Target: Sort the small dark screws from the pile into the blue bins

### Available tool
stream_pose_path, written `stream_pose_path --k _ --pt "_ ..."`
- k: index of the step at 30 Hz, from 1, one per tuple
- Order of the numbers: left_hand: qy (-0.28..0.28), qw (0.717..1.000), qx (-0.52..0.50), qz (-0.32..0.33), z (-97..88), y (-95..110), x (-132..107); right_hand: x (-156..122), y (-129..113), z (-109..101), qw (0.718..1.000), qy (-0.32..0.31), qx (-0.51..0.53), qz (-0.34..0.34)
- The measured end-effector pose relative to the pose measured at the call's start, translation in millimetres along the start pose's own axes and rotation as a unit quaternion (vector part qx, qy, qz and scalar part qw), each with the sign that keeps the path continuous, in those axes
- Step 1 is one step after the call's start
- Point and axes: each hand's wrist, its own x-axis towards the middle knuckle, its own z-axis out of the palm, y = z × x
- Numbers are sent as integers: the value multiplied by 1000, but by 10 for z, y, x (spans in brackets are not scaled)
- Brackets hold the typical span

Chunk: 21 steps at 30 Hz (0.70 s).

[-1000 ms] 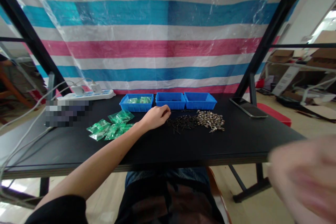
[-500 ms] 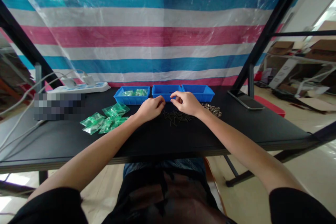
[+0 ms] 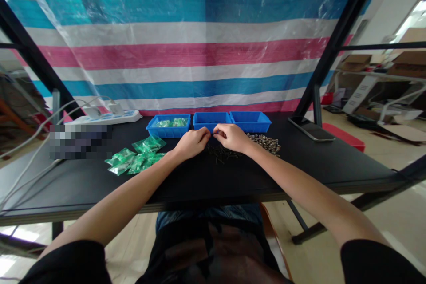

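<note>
My left hand (image 3: 193, 142) and my right hand (image 3: 231, 136) almost meet over the black table, just in front of the middle blue bin (image 3: 212, 118). Both have fingers pinched together; whatever sits between the fingertips is too small to make out. Below my right hand lies a loose pile of thin dark screws (image 3: 221, 154). Beside it, to the right, small shiny metal pieces (image 3: 266, 143) are heaped. Green-and-clear plastic packets (image 3: 138, 157) lie left of my left hand.
A left blue bin (image 3: 169, 132) holds more packets; a right blue bin (image 3: 251, 123) stands beside the middle one. A phone (image 3: 311, 129) lies at the right. A power strip (image 3: 108, 118) with plugs and cables is at the back left. Black frame posts rise at both sides.
My right hand has moved closer to my left, and its fingers have drawn together. The whole view has shifted slightly, with the table appearing a little lower.
</note>
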Motion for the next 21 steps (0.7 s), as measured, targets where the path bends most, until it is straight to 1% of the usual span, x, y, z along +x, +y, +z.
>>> stream_pose_path --k 6,11,15,21 --pt "0 1000 31 -1 -4 6 4 2 -51 18 1000 14 -3 5" --pt "1 1000 24 0 -2 9 7 1 -48 0 1000 13 -14 22" --pt "0 1000 17 0 -1 7 4 2 -51 -15 1000 5 -19 23" --pt "3 1000 24 -7 -9 21 -4 -2 -32 30 1000 -15 -23 12"
